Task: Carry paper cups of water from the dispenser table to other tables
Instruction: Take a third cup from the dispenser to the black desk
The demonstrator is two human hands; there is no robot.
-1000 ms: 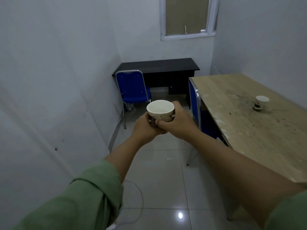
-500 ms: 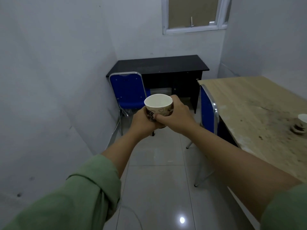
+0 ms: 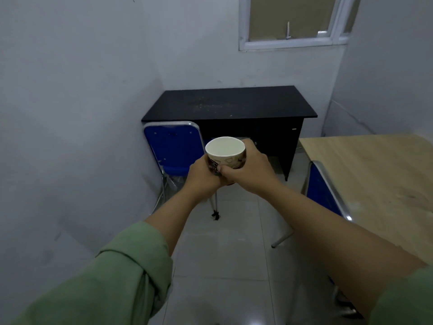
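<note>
Both hands, left hand (image 3: 202,177) and right hand (image 3: 248,170), clasped around upright paper cup (image 3: 225,154); black desk (image 3: 230,103) is located straight ahead, beyond blue chair (image 3: 173,146).

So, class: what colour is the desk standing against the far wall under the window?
Black desk, top and front alike, shown clearly in the head view.

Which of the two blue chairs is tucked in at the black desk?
The blue chair on the left, behind the held paper cup, stands at the black desk. The other blue chair is pushed against the light wooden table on the right.
</note>
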